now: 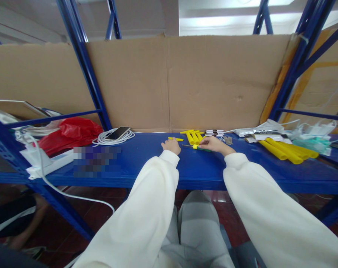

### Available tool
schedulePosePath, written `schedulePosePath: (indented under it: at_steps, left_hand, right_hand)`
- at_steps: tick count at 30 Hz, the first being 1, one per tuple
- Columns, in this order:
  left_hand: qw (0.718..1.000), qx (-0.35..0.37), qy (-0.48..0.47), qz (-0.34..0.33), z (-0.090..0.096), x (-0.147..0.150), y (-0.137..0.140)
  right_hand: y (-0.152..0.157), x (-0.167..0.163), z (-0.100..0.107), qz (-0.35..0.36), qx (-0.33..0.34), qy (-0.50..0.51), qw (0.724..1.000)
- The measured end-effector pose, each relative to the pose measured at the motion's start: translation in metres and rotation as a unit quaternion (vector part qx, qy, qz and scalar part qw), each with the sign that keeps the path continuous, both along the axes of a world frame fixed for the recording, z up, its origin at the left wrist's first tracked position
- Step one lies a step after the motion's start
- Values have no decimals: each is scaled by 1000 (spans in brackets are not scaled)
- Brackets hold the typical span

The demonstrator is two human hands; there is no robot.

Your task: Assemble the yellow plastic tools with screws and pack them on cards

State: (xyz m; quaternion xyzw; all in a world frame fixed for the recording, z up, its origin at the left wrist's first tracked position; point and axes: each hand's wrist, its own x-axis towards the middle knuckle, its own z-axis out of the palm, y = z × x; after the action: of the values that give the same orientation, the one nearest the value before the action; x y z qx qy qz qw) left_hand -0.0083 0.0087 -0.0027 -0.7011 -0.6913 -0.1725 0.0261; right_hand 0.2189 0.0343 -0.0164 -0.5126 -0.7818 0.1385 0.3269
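Note:
My left hand [171, 146] is over the middle of the blue tabletop, its fingers closed around a small yellow plastic piece [180, 139] that sticks out to the right. To its right, my right hand [215, 144] has its fingertips pinched at the handle of a screwdriver [196, 147] with a yellow and green grip. The thin metal shaft points left, toward my left hand. Just beyond the screwdriver lie several yellow T-shaped handles [193, 137]. Behind my right hand are small white and dark pieces [214, 132] and a little clear bag [228, 140], partly covered.
Yellow tubes [286, 150] and plastic packets [260, 128] lie to the right. On the left are a phone [118, 133] on a coiled white cable [102, 139], a red plastic bag [74, 134] and a white power strip [58, 162]. A cardboard panel [169, 82] stands behind, between blue posts.

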Motion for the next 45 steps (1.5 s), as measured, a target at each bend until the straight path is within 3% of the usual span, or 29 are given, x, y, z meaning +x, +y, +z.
schedulePosePath:
  at_steps: [9, 18, 24, 26, 29, 32, 35, 40, 45]
  left_hand:
    - [1000, -21, -12, -15, 0, -2, -1]
    - [999, 4, -35, -5, 4, 0, -3]
    - [998, -13, -56, -22, 6, 2, -2]
    - [998, -16, -56, -37, 6, 2, -2]
    - [997, -14, -48, -60, 7, 1, -2]
    - [997, -9, -40, -72, 7, 1, -1]
    - [997, -6, -29, -77, 7, 1, -1]
    - [996, -2, -25, -89, 7, 2, -1]
    - [992, -19, -59, -108, 6, 5, -1]
  right_hand:
    - [-6, 7, 9, 10, -31, -75, 997]
    - [-10, 36, 16, -139, -70, -150, 976]
    - [-5, 63, 18, -164, -67, -58, 982]
    - [-6, 73, 18, -256, -36, -22, 966]
    - [-11, 83, 13, -424, -29, -1, 905]
    - [-13, 86, 4, -510, -59, 10, 858]
    - [-12, 85, -5, -533, -65, -2, 844]
    - [-7, 83, -9, -524, -49, -11, 850]
    - [-2, 85, -7, -530, -80, -12, 844]
